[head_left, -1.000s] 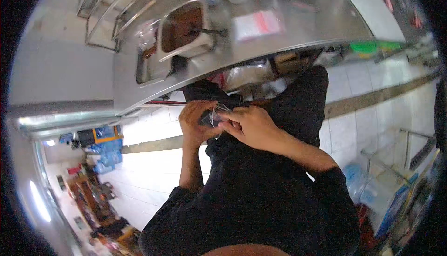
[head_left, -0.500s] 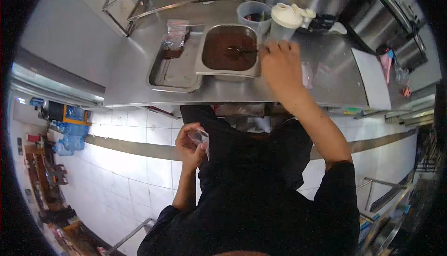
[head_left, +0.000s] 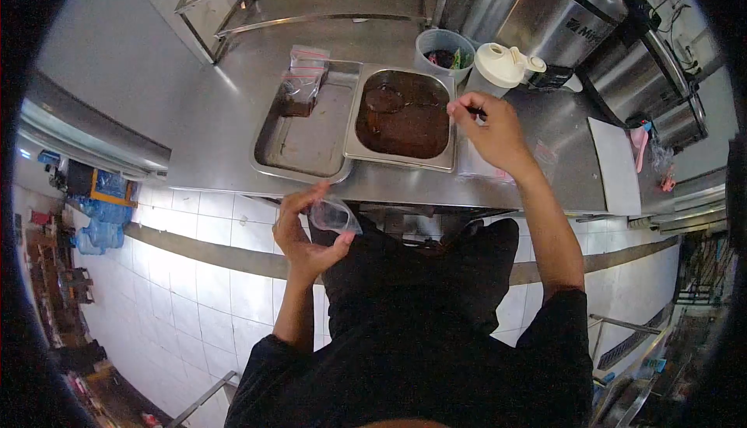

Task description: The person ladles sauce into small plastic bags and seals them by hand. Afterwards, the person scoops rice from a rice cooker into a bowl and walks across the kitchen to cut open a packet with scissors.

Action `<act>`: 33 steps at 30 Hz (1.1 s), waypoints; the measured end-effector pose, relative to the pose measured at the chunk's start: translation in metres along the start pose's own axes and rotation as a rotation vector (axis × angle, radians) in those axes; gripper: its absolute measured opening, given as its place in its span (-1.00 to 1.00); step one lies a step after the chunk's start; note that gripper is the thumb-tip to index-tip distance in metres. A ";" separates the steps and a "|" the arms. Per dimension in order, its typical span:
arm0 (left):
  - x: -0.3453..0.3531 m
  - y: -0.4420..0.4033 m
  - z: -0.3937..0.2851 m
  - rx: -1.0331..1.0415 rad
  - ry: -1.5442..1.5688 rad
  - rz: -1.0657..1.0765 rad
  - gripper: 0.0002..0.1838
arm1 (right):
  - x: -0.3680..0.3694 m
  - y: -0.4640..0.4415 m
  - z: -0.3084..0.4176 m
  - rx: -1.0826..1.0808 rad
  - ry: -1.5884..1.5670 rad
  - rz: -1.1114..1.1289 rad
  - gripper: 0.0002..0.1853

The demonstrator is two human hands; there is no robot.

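My left hand holds a small clear plastic bag, its mouth spread open, in front of the counter edge. My right hand is closed around the dark handle of a spoon at the right rim of a square metal pan. Dark brown sauce fills that pan, and the spoon's bowl lies in the sauce. The pan rests against a shallow metal tray, where bags with red stripes lie, one with brown contents.
Behind the pan stand a plastic tub and a pitcher with a cream lid. Steel containers are at the back right. A white board and a pink spoon lie right. A metal rack stands behind.
My hands were together at the plastic bag, then parted. My right hand moved up to the spoon in the sauce pan. My left hand keeps the bag, which is now spread wider.
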State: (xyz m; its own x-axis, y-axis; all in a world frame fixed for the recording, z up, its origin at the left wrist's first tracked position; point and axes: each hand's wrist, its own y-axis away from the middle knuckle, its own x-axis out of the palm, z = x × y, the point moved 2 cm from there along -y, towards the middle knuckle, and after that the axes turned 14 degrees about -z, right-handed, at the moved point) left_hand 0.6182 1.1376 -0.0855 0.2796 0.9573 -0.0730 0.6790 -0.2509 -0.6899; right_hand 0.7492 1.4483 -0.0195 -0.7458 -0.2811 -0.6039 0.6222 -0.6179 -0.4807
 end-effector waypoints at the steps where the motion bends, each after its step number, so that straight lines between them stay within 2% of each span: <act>1: 0.003 -0.008 0.001 -0.002 0.024 -0.019 -0.32 | -0.001 0.001 -0.003 0.044 -0.020 0.021 -0.74; 3: 0.011 -0.024 0.000 0.002 0.076 -0.064 -0.31 | -0.006 0.002 -0.003 0.121 -0.061 0.057 -0.76; 6: 0.025 -0.048 -0.004 -0.001 0.124 -0.111 -0.33 | 0.003 0.018 -0.016 0.118 -0.048 0.021 -0.78; 12: 0.052 -0.080 -0.001 0.035 0.110 -0.093 -0.37 | -0.010 0.011 -0.016 0.179 -0.118 -0.090 -0.75; 16: 0.068 -0.091 -0.006 -0.053 0.135 -0.090 -0.39 | -0.014 0.017 -0.020 0.166 0.024 -0.031 -0.74; 19: 0.078 -0.096 -0.004 -0.002 0.138 -0.111 -0.38 | -0.014 0.023 -0.025 0.167 0.081 -0.046 -0.74; 22: 0.088 -0.104 -0.009 0.230 -0.074 -0.066 -0.39 | -0.028 0.015 -0.012 0.167 0.087 -0.073 -0.75; 25: 0.102 -0.106 -0.010 0.112 -0.118 -0.007 -0.41 | -0.044 0.002 0.003 0.148 0.029 -0.147 -0.75; 28: 0.117 -0.105 -0.002 -0.005 -0.019 -0.001 -0.38 | -0.057 -0.011 0.014 0.121 -0.026 -0.207 -0.74; 33: 0.138 -0.101 0.011 -0.082 -0.009 0.053 -0.39 | -0.061 -0.027 0.033 0.013 -0.157 -0.320 -0.76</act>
State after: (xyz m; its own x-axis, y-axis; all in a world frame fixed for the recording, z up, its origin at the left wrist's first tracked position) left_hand 0.5807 1.2965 -0.0337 0.3110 0.9435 -0.1147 0.7165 -0.3121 -0.6238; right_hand 0.7701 1.4583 0.0517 -0.9305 -0.1808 -0.3185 0.3489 -0.7016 -0.6213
